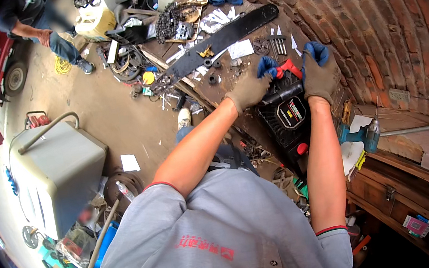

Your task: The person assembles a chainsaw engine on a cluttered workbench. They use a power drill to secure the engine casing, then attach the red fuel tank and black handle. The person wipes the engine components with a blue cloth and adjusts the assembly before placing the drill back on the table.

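Note:
A black chainsaw body with a red button and a labelled cover stands at the workbench edge in front of me. Across its far end sits a red plastic part. My left hand, in a brown glove with blue fingertips, is closed with its fingertips at the left end of this red part. On the other side, my right hand, gloved alike, has its fingers curled together beside the part's right end. What those right fingers pinch, if anything, is hidden.
A long black guide bar lies on the bench beyond my hands, with a chain heap behind it. A blue cordless drill lies at right near the brick wall. Another person sits at far left.

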`<state>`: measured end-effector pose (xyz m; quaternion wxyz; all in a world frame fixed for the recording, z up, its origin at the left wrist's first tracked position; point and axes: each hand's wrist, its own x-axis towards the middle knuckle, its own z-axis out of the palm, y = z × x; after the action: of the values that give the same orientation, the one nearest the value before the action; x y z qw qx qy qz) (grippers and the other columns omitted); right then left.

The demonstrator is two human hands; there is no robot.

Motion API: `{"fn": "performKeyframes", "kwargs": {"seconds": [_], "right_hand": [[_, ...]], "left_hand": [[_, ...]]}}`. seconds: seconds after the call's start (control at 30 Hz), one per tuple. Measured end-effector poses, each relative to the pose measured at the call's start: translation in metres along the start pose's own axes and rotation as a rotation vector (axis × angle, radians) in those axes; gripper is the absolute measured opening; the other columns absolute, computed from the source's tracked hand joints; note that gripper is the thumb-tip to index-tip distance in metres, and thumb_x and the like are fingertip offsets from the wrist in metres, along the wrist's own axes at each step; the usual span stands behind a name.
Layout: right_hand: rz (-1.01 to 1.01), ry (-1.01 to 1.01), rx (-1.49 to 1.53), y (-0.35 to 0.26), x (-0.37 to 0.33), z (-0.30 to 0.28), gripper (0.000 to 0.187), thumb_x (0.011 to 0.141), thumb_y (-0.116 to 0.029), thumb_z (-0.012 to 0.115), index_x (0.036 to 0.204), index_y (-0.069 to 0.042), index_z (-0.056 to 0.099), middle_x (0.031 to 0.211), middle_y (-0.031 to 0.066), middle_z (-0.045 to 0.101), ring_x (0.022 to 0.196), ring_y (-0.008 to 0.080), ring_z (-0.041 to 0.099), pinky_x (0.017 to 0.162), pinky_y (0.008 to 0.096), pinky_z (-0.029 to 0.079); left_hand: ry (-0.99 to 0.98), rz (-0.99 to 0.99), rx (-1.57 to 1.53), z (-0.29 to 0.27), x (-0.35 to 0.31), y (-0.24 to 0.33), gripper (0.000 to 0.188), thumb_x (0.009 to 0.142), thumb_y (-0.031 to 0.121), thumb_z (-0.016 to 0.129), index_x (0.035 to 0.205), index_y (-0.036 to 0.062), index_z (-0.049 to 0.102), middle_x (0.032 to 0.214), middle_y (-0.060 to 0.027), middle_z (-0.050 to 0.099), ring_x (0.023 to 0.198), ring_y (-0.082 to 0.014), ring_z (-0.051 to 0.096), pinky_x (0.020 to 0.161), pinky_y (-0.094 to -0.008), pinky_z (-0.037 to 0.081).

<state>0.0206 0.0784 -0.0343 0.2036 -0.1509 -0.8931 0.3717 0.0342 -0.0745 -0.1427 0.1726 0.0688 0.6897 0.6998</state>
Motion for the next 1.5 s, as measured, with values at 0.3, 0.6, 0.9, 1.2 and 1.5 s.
{"fn": "performKeyframes", "kwargs": {"seconds": [0.3,0.6,0.9,1.2,1.5], "right_hand": [[0.014,0.045,-0.001,0.012,0.003,0.006,0.021,0.09,-0.012,0.067,0.107,0.0,0.066,0.1,0.0113,0.07,0.091,0.0197,0.066,0.084,0.032,0.051],[-0.057,0.094,0.009,0.02,0.005,0.004,0.023,0.085,-0.018,0.071,0.103,-0.003,0.07,0.096,0.0149,0.073,0.086,0.0292,0.072,0.077,0.037,0.054],[-0.017,0.07,-0.04,0.001,0.001,0.002,0.024,0.084,-0.017,0.071,0.104,-0.003,0.07,0.096,0.015,0.073,0.085,0.0288,0.072,0.077,0.0369,0.053],[-0.033,0.09,-0.032,0.01,-0.003,0.002,0.024,0.081,-0.016,0.073,0.101,-0.004,0.07,0.092,0.016,0.072,0.083,0.0294,0.071,0.075,0.0383,0.053],[0.025,0.001,-0.13,-0.01,-0.006,-0.005,0.024,0.081,-0.017,0.074,0.101,-0.004,0.068,0.09,0.0144,0.071,0.081,0.0295,0.07,0.075,0.0394,0.053]], "left_hand": [[0.024,0.056,-0.218,0.009,0.007,-0.005,0.036,0.1,0.026,0.055,0.125,0.0004,0.051,0.109,-0.0147,0.063,0.096,-0.0266,0.059,0.087,-0.0349,0.048],[-0.005,0.05,-0.139,0.018,0.021,0.017,0.026,0.095,0.013,0.059,0.119,0.0026,0.061,0.096,-0.001,0.065,0.08,-0.0083,0.054,0.072,-0.0258,0.048],[-0.13,0.037,-0.372,0.009,0.015,0.038,0.023,0.082,0.009,0.068,0.104,0.0023,0.073,0.083,0.001,0.069,0.066,-0.0058,0.055,0.061,-0.0242,0.047],[-0.011,-0.157,-0.33,0.008,-0.006,0.053,0.026,0.086,0.007,0.066,0.11,-0.0001,0.073,0.089,-0.0011,0.071,0.073,-0.0037,0.058,0.066,-0.0215,0.05],[-0.074,-0.063,-0.344,-0.007,0.005,0.078,0.023,0.088,0.001,0.063,0.109,-0.0041,0.071,0.1,-0.0036,0.072,0.09,-0.0078,0.063,0.084,-0.0241,0.052]]}}
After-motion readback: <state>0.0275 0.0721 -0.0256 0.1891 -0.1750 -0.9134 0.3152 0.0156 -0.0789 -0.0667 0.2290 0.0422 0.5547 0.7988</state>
